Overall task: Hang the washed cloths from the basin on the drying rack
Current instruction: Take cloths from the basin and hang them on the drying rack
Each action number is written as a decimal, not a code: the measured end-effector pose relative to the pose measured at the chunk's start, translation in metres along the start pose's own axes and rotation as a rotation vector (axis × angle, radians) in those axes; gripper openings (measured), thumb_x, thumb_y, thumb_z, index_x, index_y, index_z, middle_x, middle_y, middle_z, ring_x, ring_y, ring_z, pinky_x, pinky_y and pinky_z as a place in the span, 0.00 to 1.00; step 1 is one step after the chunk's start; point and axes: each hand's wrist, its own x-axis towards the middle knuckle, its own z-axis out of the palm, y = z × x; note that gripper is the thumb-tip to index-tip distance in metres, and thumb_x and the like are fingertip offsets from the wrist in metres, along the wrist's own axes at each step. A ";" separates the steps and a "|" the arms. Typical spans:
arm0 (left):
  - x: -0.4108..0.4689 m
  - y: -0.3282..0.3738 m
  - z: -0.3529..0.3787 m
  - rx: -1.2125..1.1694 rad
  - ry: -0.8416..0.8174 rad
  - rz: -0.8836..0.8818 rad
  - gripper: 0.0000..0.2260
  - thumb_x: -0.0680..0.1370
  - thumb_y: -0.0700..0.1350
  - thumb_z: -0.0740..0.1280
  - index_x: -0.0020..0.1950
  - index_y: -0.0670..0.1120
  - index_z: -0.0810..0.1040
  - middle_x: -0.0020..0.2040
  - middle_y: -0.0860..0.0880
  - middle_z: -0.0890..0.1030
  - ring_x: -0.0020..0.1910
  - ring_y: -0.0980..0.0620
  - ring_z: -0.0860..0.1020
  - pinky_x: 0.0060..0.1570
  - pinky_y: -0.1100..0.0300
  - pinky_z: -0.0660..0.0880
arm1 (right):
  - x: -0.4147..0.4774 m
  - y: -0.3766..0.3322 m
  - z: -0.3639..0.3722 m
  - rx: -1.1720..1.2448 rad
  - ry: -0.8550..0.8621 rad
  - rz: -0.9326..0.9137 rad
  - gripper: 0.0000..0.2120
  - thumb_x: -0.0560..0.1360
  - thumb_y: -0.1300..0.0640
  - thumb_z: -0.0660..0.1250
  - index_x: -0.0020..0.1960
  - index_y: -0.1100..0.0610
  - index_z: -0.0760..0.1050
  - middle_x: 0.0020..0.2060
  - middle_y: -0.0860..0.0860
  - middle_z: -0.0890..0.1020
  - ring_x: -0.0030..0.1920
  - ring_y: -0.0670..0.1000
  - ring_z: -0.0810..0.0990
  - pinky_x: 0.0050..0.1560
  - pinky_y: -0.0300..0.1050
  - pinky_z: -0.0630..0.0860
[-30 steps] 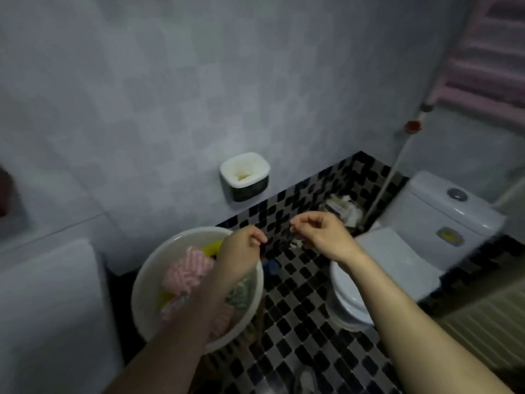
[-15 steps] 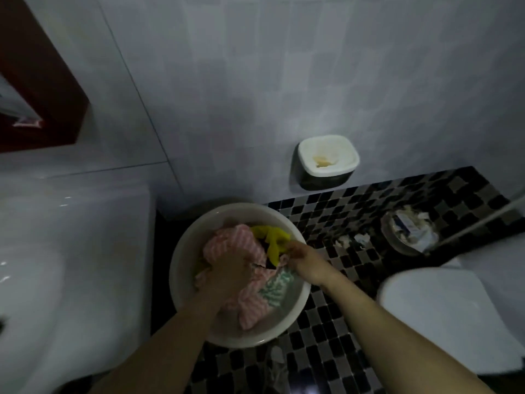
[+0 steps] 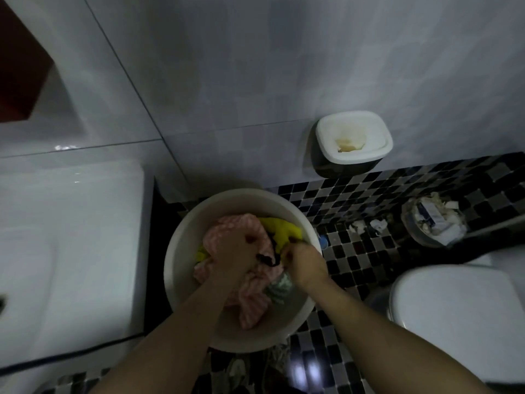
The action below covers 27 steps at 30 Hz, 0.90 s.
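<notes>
left hand [image 3: 237, 258] grip curled on pink cloth [image 3: 251, 307] | right hand [image 3: 306, 265] grip pinching dark cloth [image 3: 267, 259] | pink cloth's length runs toward person

white round basin [image 3: 181, 268] on floor; crumpled pink striped cloth [image 3: 250, 305], yellow cloth [image 3: 281, 231], green-patterned cloth [image 3: 279, 288] heaped inside.

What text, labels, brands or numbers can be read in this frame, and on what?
None can be read. The blue-and-white packet in the waste bin may carry print, but it is too blurred to tell. The basin and wall holder show no lettering.
</notes>
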 end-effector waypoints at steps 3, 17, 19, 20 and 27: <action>-0.039 0.020 -0.039 -0.107 0.356 0.098 0.13 0.76 0.55 0.66 0.55 0.50 0.82 0.47 0.49 0.84 0.51 0.45 0.81 0.55 0.48 0.77 | -0.010 -0.012 -0.015 0.444 0.145 -0.058 0.10 0.74 0.67 0.66 0.37 0.57 0.80 0.36 0.50 0.82 0.42 0.54 0.80 0.46 0.47 0.77; -0.086 0.077 -0.113 -0.381 0.217 0.526 0.14 0.76 0.50 0.67 0.33 0.47 0.71 0.28 0.55 0.73 0.27 0.63 0.69 0.32 0.64 0.67 | -0.103 -0.110 -0.152 1.337 0.148 -0.043 0.08 0.78 0.63 0.64 0.40 0.58 0.74 0.32 0.53 0.72 0.33 0.48 0.75 0.31 0.37 0.79; -0.093 0.085 -0.115 -0.260 0.103 0.574 0.09 0.73 0.52 0.72 0.37 0.50 0.77 0.33 0.56 0.77 0.33 0.63 0.73 0.36 0.69 0.68 | -0.112 -0.120 -0.163 1.350 0.187 -0.070 0.08 0.78 0.63 0.65 0.40 0.57 0.75 0.32 0.53 0.74 0.31 0.47 0.76 0.29 0.35 0.76; -0.098 0.089 -0.117 -0.214 0.066 0.617 0.09 0.71 0.52 0.74 0.38 0.50 0.78 0.34 0.54 0.77 0.35 0.61 0.73 0.37 0.67 0.68 | -0.118 -0.124 -0.168 1.342 0.210 -0.090 0.08 0.77 0.62 0.66 0.40 0.57 0.76 0.32 0.53 0.74 0.30 0.47 0.75 0.28 0.35 0.75; -0.134 0.125 -0.140 -0.427 -0.084 0.789 0.14 0.68 0.42 0.75 0.26 0.48 0.73 0.22 0.53 0.66 0.23 0.59 0.62 0.24 0.65 0.58 | -0.173 -0.121 -0.197 1.126 0.202 -0.260 0.09 0.71 0.67 0.72 0.45 0.56 0.76 0.25 0.46 0.73 0.25 0.43 0.71 0.26 0.36 0.67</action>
